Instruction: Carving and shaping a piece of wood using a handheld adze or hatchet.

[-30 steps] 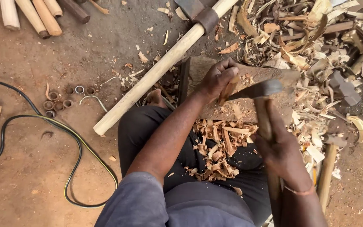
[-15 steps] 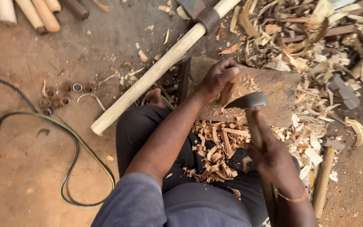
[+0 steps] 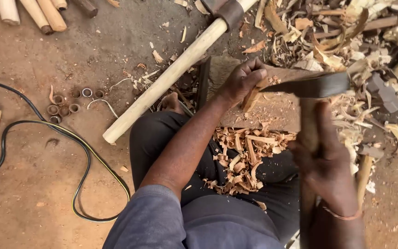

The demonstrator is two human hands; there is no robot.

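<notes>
My left hand (image 3: 242, 79) grips a small piece of pale wood (image 3: 253, 97) and holds it upright on a wooden chopping block (image 3: 279, 108). My right hand (image 3: 324, 163) is closed around the wooden handle of an adze. Its dark metal blade (image 3: 310, 86) is raised just right of the held wood, level with my left hand. Curled wood shavings (image 3: 241, 154) lie heaped on my dark trousers below the block.
A long pale tool handle (image 3: 171, 76) with a metal head lies across the dirt floor. Carved wooden handles (image 3: 35, 11) rest top left. Small metal rings (image 3: 67, 103) and a black-and-yellow cable (image 3: 77, 147) lie at left. Wood scraps (image 3: 346, 32) pile up at right.
My right hand has lifted the adze, so the blade sits higher and nearer the camera than before. My left hand stays on the wood piece on the block.
</notes>
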